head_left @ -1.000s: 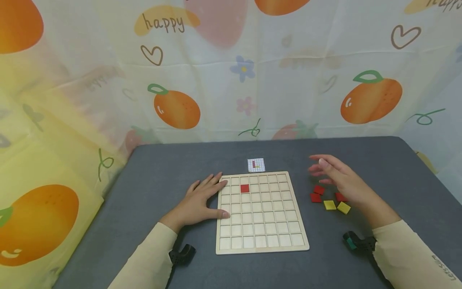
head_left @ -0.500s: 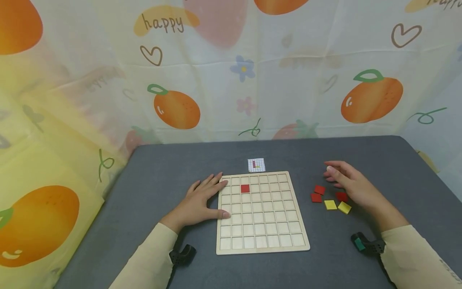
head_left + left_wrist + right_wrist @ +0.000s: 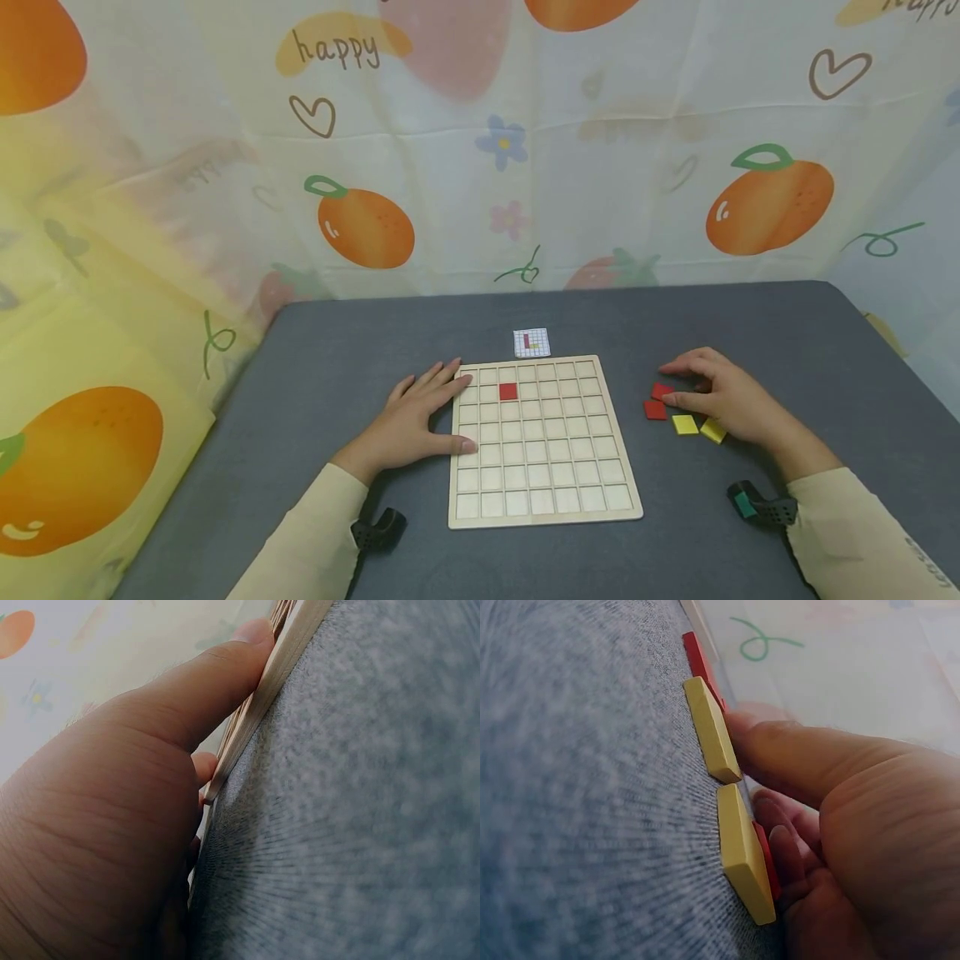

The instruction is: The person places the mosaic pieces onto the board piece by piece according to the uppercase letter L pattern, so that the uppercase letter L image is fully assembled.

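A wooden grid board (image 3: 559,452) lies on the grey table, one red square tile (image 3: 508,392) set in a cell of its second row. My left hand (image 3: 417,417) rests with spread fingers on the board's left edge; its thumb (image 3: 217,682) lies over the rim in the left wrist view. To the right, my right hand (image 3: 729,402) reaches low over the loose tiles, index finger and thumb apart around a red tile (image 3: 661,390). Another red tile (image 3: 655,410) and two yellow tiles (image 3: 685,425) lie beside it. A further red tile (image 3: 766,859) sits under the curled fingers.
Just beyond the board lies a small card (image 3: 532,342) printed with a grid and a coloured figure. A patterned curtain (image 3: 450,167) hangs behind the table (image 3: 360,333) and along its left side. Black camera mounts (image 3: 380,530) sit at both wrists.
My right hand first drew back to the right, then came down over the loose tiles, its thumb now at a red one. The left hand and the board have stayed put.
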